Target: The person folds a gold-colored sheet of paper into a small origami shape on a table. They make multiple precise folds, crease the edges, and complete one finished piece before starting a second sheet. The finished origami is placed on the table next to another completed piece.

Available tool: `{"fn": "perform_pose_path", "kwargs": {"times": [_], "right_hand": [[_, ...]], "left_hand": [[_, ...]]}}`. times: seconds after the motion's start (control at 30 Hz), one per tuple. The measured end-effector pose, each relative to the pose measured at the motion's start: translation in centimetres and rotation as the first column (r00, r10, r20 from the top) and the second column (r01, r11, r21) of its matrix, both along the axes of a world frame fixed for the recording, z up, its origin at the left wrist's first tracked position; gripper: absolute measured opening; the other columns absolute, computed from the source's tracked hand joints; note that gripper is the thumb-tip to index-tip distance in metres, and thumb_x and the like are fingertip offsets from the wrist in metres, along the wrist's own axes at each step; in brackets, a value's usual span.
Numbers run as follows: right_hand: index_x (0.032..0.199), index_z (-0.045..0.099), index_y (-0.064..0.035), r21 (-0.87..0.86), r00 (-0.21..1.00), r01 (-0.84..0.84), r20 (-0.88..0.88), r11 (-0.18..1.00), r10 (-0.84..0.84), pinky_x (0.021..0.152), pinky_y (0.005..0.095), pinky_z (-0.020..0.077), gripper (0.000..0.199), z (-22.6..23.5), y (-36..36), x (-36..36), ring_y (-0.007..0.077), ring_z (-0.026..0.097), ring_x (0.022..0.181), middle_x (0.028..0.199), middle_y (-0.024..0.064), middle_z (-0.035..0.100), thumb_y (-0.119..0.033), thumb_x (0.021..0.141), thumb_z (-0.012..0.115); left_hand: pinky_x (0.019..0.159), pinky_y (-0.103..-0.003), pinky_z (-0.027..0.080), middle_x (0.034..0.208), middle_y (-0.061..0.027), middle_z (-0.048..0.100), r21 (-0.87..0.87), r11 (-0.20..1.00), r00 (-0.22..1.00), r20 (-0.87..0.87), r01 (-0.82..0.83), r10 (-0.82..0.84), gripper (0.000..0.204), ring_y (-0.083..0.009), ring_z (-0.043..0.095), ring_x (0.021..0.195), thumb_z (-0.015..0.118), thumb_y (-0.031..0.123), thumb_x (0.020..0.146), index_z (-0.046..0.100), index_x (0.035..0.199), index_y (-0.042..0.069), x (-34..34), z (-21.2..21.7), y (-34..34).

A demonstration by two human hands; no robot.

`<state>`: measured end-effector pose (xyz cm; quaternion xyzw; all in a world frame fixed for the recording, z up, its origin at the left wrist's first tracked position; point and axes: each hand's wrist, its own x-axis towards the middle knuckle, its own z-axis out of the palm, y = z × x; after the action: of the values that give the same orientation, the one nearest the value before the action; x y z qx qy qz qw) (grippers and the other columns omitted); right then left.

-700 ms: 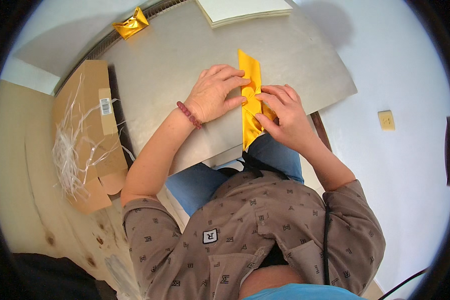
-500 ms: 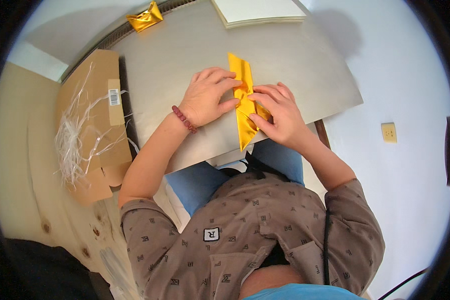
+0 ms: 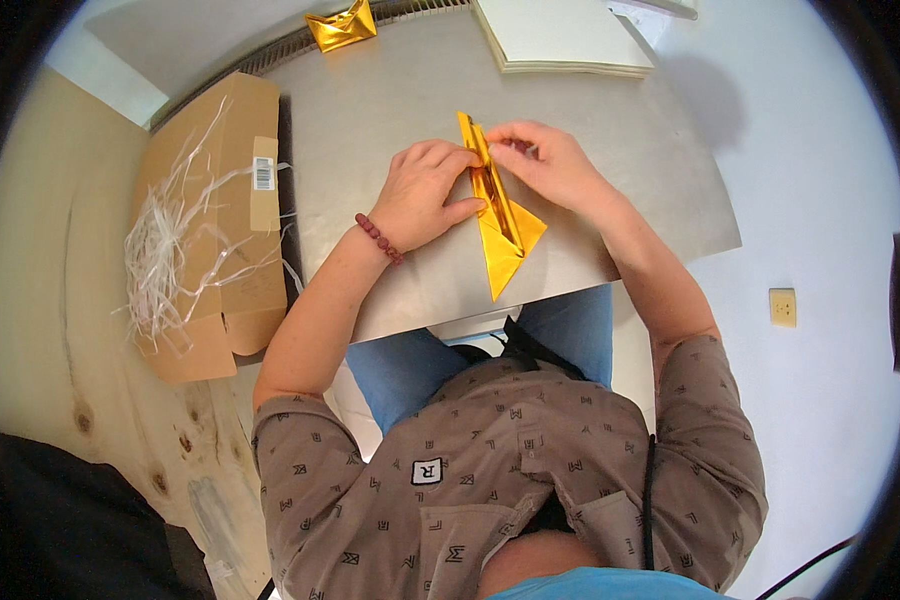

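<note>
While gold paper (image 3: 503,265) lies part-folded near front of table (image 3: 390,95), left hand (image 3: 415,195) rests wide, thumb and fingertips on paper's left side. Right hand (image 3: 548,163) narrow, at far right edge; cannot tell if gripping. Looks mid-fold; next move calls for steady left, careful right. Farther: white stack (image 3: 560,38), gold shape (image 3: 342,28).

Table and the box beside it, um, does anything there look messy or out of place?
Yes, the white strands: they lie in a loose tangle over the cardboard box on the left, with stray ends poking past its edge toward the table. The folded gold piece shows no obvious tear.
</note>
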<state>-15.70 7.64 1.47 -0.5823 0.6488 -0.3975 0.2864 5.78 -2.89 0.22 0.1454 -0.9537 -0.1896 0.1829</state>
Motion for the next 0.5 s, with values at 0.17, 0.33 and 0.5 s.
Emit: {"fn": "perform_pose_path", "kwargs": {"times": [0.17,0.33,0.5], "right_hand": [[0.128,0.071,-0.0094,-0.129,0.981,0.179,0.095,0.975,-0.167,0.092,0.0364,0.0551,0.033,-1.1,-0.2,-0.4,0.0214,0.068,0.108,0.12,0.0132,0.073,-0.027,0.101,0.069],[0.138,0.066,-0.0109,-0.396,0.861,0.061,-0.444,0.916,-0.249,0.111,0.0464,0.0449,0.038,-0.5,0.4,-1.5,0.0318,0.06,0.127,0.134,0.0119,0.069,-0.029,0.105,0.061],[0.151,0.056,-0.0093,-0.03,0.727,-0.232,-0.669,0.972,0.153,0.128,0.0575,0.0211,0.058,-1.7,0.6,-1.1,0.0322,0.041,0.152,0.156,0.0128,0.055,-0.048,0.109,0.047]], "left_hand": [[0.114,-0.048,0.038,0.133,-0.0067,0.065,0.022,1.0,1.0,0.011,0.006,-0.006,0.05,-0.0304,0.053,0.132,0.079,0.031,0.089,0.065,0.133,0.014,0.0,-0.3,-0.2],[0.114,-0.048,0.038,0.134,-0.0054,0.065,-0.056,0.998,1.0,-0.019,0.023,-0.024,0.049,-0.0298,0.053,0.132,0.078,0.033,0.089,0.07,0.134,0.016,0.0,-0.6,-0.2],[0.115,-0.049,0.038,0.137,-0.0048,0.064,-0.114,0.993,0.999,0.042,0.02,-0.015,0.047,-0.0301,0.052,0.134,0.076,0.036,0.091,0.071,0.134,0.017,0.0,-0.5,-0.3]]}}
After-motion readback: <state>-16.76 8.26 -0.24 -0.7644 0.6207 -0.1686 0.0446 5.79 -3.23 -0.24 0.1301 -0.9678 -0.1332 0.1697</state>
